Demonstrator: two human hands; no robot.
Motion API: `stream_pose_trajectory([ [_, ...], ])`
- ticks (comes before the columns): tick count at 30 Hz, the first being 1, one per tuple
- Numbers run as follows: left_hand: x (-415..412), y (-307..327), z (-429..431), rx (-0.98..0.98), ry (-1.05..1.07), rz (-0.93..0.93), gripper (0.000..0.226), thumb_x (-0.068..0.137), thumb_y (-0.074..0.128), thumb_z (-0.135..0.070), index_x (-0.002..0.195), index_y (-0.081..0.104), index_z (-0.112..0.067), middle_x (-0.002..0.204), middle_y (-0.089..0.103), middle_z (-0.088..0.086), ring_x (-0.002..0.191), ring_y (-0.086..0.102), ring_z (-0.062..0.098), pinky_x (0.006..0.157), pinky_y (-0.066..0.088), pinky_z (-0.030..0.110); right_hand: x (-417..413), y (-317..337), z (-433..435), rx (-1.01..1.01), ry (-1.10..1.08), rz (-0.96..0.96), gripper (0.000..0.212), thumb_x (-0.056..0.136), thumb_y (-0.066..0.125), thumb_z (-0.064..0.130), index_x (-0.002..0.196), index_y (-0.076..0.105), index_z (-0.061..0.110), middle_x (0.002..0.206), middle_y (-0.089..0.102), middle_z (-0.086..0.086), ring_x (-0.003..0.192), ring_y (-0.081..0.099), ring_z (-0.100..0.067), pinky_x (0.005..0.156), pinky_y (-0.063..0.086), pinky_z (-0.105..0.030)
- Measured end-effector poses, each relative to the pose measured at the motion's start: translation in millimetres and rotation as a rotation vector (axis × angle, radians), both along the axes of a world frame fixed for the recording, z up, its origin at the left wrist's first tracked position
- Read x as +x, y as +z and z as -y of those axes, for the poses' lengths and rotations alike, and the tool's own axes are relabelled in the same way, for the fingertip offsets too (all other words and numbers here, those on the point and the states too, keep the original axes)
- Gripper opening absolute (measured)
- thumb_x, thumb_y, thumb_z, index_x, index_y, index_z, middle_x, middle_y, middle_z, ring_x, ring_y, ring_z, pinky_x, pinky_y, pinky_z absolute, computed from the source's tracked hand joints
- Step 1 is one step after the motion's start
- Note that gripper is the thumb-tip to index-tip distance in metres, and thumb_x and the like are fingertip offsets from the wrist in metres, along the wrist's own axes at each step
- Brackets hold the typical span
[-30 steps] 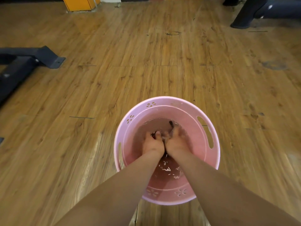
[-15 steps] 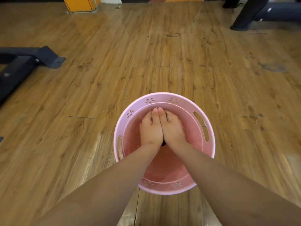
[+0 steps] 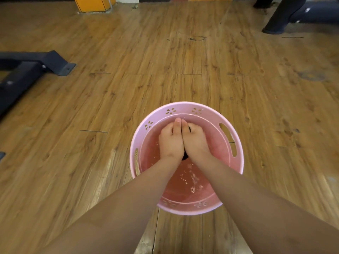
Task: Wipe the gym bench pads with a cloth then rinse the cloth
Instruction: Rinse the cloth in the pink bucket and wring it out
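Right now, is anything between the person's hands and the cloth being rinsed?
Nothing visible. The left hand and right hand grip the dark cloth directly, pressed together around it inside the round pink plastic basin holding water.

Left hand (image 3: 171, 142), right hand (image 3: 196, 142) pressed together, gripping cloth (image 3: 185, 158); forearms converging.

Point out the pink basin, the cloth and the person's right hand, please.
pink basin (image 3: 183, 108): head view, far rim between the flower cut-outs.
dark cloth (image 3: 185, 157): head view, dark bit showing between the wrists.
right hand (image 3: 196, 142): head view, back of the hand.
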State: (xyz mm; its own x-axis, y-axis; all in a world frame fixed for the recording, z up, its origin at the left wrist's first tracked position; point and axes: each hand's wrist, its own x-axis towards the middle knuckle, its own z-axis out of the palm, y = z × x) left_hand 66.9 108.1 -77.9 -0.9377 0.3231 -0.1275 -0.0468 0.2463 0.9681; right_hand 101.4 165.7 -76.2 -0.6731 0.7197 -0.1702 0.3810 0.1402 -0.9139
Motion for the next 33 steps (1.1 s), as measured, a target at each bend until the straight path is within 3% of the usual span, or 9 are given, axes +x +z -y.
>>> stream_pose_trajectory([
  [5,-3,1,1,0.005,0.04,-0.038,0.036,0.1,0.046,-0.028,0.064,0.051,-0.024,0.064,0.059,-0.008,0.067,0.057,0.013,0.077,0.052,0.04,-8,-6,2,-0.215,-0.008,0.026,0.029,0.093,0.046,0.043,0.089,0.067,0.022,0.083,0.071,0.004,0.083,0.067,-0.015,0.083,0.054,-0.039],
  [9,-7,9,0,-0.003,0.017,-0.104,0.038,0.099,0.048,-0.023,0.062,0.044,-0.023,0.06,0.053,-0.009,0.062,0.048,0.009,0.072,0.046,0.036,-11,8,-2,-0.282,0.086,0.086,0.04,0.098,0.036,0.047,0.096,0.068,0.024,0.087,0.07,0.006,0.083,0.065,-0.012,0.074,0.05,-0.03],
  [13,-18,29,-7,0.002,-0.036,-0.134,0.033,0.099,0.047,-0.018,0.066,0.044,-0.018,0.063,0.053,-0.007,0.063,0.048,0.01,0.068,0.042,0.03,-13,28,-10,-0.379,0.118,-0.076,0.026,0.1,0.04,0.037,0.093,0.059,0.022,0.086,0.063,0.006,0.077,0.061,-0.011,0.066,0.049,-0.027],
  [15,-16,34,-8,-0.006,-0.068,-0.134,0.031,0.1,0.046,-0.02,0.069,0.045,-0.017,0.065,0.054,-0.006,0.063,0.05,0.008,0.067,0.043,0.027,-9,31,-12,-0.405,0.124,-0.137,0.02,0.102,0.039,0.036,0.094,0.055,0.026,0.092,0.061,0.005,0.083,0.06,-0.014,0.077,0.052,-0.031],
  [18,-9,31,-6,-0.021,-0.075,-0.112,0.031,0.1,0.045,-0.02,0.069,0.045,-0.018,0.067,0.055,-0.005,0.067,0.052,0.013,0.074,0.045,0.035,-3,32,-8,-0.363,0.152,-0.106,0.022,0.102,0.038,0.032,0.087,0.053,0.029,0.096,0.06,0.003,0.096,0.061,-0.021,0.088,0.051,-0.035],
  [21,-7,37,-5,0.012,-0.057,-0.106,0.027,0.1,0.046,-0.021,0.073,0.046,-0.022,0.069,0.057,-0.008,0.07,0.056,0.013,0.076,0.047,0.035,-1,40,-5,-0.292,0.161,-0.121,0.025,0.103,0.035,0.029,0.081,0.046,0.034,0.087,0.053,0.013,0.08,0.055,-0.005,0.072,0.044,-0.014],
  [23,-4,44,-3,0.043,-0.043,-0.126,0.02,0.1,0.046,-0.022,0.08,0.046,-0.022,0.072,0.058,-0.01,0.072,0.058,0.009,0.074,0.047,0.03,2,46,-5,-0.248,0.162,-0.153,0.025,0.103,0.036,0.029,0.081,0.045,0.035,0.086,0.052,0.015,0.076,0.05,0.002,0.07,0.041,-0.012],
  [29,5,62,4,0.122,-0.036,-0.269,0.027,0.1,0.038,-0.026,0.076,0.045,-0.015,0.07,0.054,-0.004,0.065,0.051,0.008,0.064,0.044,0.03,4,64,-2,0.09,0.108,-0.114,0.031,0.099,0.04,0.033,0.081,0.053,0.011,0.072,0.061,0.001,0.07,0.06,-0.017,0.067,0.049,-0.039],
  [33,8,73,-2,0.196,0.008,-0.118,0.034,0.101,0.04,-0.037,0.071,0.056,-0.03,0.073,0.064,-0.01,0.078,0.063,0.012,0.079,0.052,0.037,5,79,2,0.047,0.049,-0.177,0.041,0.098,0.041,0.044,0.084,0.064,0.013,0.07,0.068,0.002,0.072,0.066,-0.013,0.07,0.056,-0.037],
])
